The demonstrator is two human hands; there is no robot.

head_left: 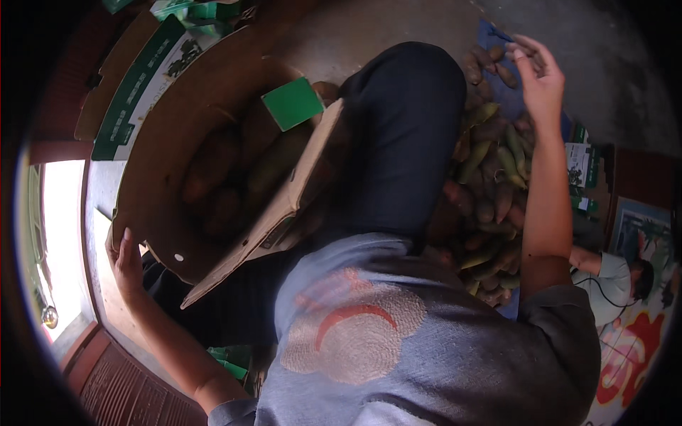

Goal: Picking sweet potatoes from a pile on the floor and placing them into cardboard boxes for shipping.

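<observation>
In the head view we see the person's left hand (126, 263) clamped on the edge of a cardboard box (153, 195) with tubers (213, 160) inside. The right hand (541, 74) hangs near 1 end of a blue sheet (510, 103), fingers half curled; we cannot tell whether they hold anything. A heap (485, 209) of reddish and green tubers lies right of the bent knee (426, 82).

at the left, bright light fills an opening (62, 241), with a red-brown slatted panel (131, 376) below it and green packaging (229, 361) to that panel's right. along the right side, green-and-white cartons (581, 167) sit near a framed picture (629, 227), and another person (611, 284) in a pale top appears just above a white surface (612, 355) bearing a bold red shape (634, 351). bare grey floor (604, 85) spreads across the upper right.
</observation>
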